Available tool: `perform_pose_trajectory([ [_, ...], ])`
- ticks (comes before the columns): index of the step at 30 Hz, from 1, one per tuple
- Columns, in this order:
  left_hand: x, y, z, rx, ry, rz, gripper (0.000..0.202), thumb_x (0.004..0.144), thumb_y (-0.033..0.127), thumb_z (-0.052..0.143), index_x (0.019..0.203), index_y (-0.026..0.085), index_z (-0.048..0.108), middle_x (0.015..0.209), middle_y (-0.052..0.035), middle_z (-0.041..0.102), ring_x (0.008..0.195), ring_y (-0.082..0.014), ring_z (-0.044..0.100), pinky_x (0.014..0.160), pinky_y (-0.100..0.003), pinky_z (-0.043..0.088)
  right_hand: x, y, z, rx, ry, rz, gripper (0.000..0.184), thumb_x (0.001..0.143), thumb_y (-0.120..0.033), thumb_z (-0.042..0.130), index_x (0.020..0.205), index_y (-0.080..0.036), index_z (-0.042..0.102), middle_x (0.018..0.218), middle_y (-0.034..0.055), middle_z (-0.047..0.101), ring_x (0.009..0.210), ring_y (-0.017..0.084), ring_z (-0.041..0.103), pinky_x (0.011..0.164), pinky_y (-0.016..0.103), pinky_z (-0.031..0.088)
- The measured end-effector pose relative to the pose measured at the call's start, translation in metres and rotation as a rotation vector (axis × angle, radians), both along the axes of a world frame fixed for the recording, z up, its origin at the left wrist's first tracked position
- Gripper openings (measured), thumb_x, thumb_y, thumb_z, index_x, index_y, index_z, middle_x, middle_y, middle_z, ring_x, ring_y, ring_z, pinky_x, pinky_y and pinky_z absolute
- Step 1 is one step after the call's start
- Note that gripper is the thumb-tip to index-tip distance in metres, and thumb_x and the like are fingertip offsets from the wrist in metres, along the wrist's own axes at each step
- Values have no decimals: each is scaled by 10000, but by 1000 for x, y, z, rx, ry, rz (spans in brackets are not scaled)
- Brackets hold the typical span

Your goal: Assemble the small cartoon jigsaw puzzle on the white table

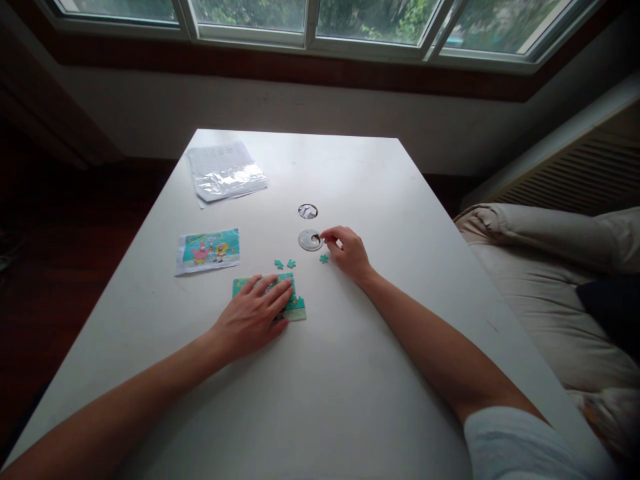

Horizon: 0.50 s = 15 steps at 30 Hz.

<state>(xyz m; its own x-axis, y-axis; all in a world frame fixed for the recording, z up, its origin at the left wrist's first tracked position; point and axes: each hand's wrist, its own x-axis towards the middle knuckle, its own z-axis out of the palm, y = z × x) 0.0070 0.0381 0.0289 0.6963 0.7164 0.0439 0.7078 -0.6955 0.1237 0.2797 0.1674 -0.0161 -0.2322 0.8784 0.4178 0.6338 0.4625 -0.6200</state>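
My left hand (255, 315) lies flat, fingers spread, on a partly assembled teal jigsaw puzzle (296, 307) on the white table (320, 393). My right hand (349, 252) reaches forward, its fingers curled in a pinch at the rim of a round silver tin lid (310, 240); whether anything is between the fingertips I cannot make out. One loose teal piece (324, 259) lies just left of that hand. Two more loose pieces (285, 264) rest just beyond the puzzle.
A cartoon reference picture (209, 251) lies left of the puzzle. A second small round tin (307, 211) sits farther back. A clear plastic bag on paper (225, 172) is at the far left. A cushioned seat (555, 280) borders the table's right edge; windows run behind.
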Motion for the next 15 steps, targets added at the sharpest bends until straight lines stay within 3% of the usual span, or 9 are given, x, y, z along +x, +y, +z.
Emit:
perform_pose_trajectory([
  [5,-1,-1,0,18,13,9,479,1002,402,491,1421,173,528,1515,-86,502,1354,-322,446,1149,-502,319,10,-7,21,-159,-255,88,109,918,-253,588,904,-220,691,830,26,641,770,175,559,721,295,416],
  [9,-3,2,-1,24,-5,6,506,992,404,503,1442,171,508,1505,-91,509,1337,-311,457,1140,-483,343,10,-20,40,-204,-486,139,149,871,-338,688,988,-247,683,943,45,637,902,203,576,728,287,406],
  [15,-4,1,-2,18,4,-5,517,1002,391,489,1460,150,493,1544,-74,471,1318,-314,464,1120,-487,374,1,-30,43,-197,-608,86,83,924,-282,617,986,-237,649,1003,60,629,985,218,564,713,291,392],
])
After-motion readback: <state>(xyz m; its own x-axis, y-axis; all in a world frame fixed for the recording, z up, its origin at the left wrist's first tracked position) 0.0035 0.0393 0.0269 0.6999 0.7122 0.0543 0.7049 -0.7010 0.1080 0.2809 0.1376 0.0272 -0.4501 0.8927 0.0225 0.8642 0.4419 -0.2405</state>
